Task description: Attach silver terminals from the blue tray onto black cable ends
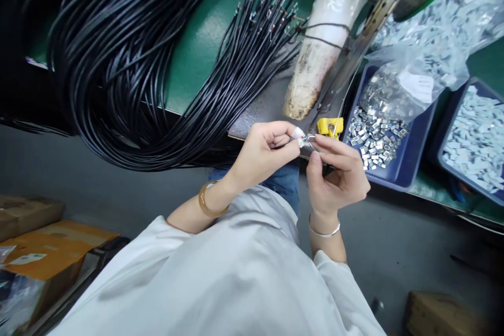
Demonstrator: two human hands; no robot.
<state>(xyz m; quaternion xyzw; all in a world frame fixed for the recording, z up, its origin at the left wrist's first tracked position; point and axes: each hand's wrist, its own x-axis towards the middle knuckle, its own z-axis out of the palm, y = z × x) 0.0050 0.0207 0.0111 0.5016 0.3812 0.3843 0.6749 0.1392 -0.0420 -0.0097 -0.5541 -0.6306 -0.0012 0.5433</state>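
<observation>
Head view: the left hand (270, 149) is pinched narrow, thumb against forefinger, on a small metal piece (308, 137), and the right hand (339, 176) meets it from the other side with thumb and fingertips drawn close together, the remaining fingers loosely curled. The piece sits between the two sets of fingertips, in front of the body, near the bench edge and just beside a yellow block (329, 127). It should be very light, so weight hardly matters; the metal looks stiff and smooth, likely to slip or turn if pinched off-centre, while the thin strand (314, 146) slanting from it would probably bend easily. The best hold seems to be fingertips only, on the firm body rather than the strand, with a steady, gentle squeeze. In looks the piece is silvery and glinting, partly hidden by the fingers, so its exact shape cannot be told; white patches at the left fingertips may be tape. Left of it a bundle of cables (129, 63) lies in a big loop, black and glossy, apparently flexible, their tips pale and metallic. Right of it, a blue bin (420, 136) holds shiny clips (378, 142).
</observation>
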